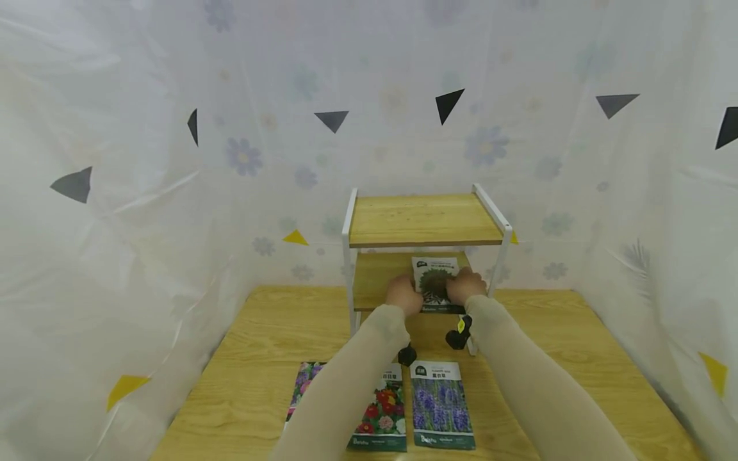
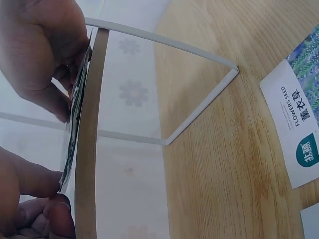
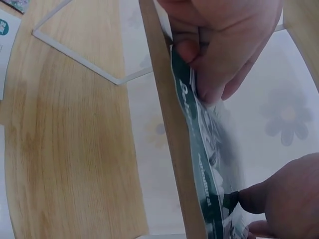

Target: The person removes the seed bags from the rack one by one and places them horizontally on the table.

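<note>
A flower seed packet point(image 1: 434, 282) with a dark green bottom band lies on the middle shelf board point(image 1: 375, 275) of a small rack, toward its right side. My left hand point(image 1: 405, 294) pinches the packet's left edge between thumb and fingers. At the opposite edge, my right hand point(image 1: 466, 286) pinches it too. The right wrist view shows the packet's green band point(image 3: 199, 164) along the board's front edge point(image 3: 172, 124), its surface slightly bent. Both hands also show in the left wrist view, the left hand point(image 2: 25, 199) below and the right hand point(image 2: 45, 55) above.
On the wooden table before the rack lie a purple-flower packet point(image 1: 442, 406), a red-flower packet point(image 1: 383, 413) and a pink-and-purple one point(image 1: 305, 378) partly under my left sleeve. The rack's top board point(image 1: 426, 218) overhangs my hands, between white side frames point(image 1: 348, 224).
</note>
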A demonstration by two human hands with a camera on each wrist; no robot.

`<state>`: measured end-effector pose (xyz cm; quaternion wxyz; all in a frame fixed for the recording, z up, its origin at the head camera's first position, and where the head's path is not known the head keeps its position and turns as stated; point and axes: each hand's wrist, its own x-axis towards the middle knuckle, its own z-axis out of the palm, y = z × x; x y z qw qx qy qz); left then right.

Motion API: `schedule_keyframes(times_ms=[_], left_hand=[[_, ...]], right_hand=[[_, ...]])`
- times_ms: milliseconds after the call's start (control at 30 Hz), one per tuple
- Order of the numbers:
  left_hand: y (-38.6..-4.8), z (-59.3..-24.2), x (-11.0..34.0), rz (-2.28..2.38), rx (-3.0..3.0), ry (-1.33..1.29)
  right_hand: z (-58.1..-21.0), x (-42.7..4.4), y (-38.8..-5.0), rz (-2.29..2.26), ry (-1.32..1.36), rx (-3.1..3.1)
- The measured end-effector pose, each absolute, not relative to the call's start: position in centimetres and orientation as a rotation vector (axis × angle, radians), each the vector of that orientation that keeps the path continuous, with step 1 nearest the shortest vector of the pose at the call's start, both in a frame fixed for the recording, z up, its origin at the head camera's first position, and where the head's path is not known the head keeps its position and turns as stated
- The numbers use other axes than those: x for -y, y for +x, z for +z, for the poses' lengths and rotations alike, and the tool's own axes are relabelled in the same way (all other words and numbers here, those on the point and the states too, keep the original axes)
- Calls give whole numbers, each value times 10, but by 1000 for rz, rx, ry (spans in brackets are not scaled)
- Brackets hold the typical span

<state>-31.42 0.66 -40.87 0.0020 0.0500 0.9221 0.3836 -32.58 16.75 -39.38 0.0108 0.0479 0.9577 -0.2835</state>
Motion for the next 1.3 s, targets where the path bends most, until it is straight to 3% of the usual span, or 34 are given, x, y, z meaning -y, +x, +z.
schedule_keyframes(times_ms=[200, 600, 1300], left_hand=[[-308, -408, 1, 1247, -2888, 166], [-303, -412, 11, 1288, -2920, 198], [-268, -408, 24, 1634, -2821, 213]], right_hand=[[-396, -170, -326, -904, 35, -2954], [-400, -171, -324, -972, 53, -2944], [-396, -171, -287, -1107, -78, -3032]])
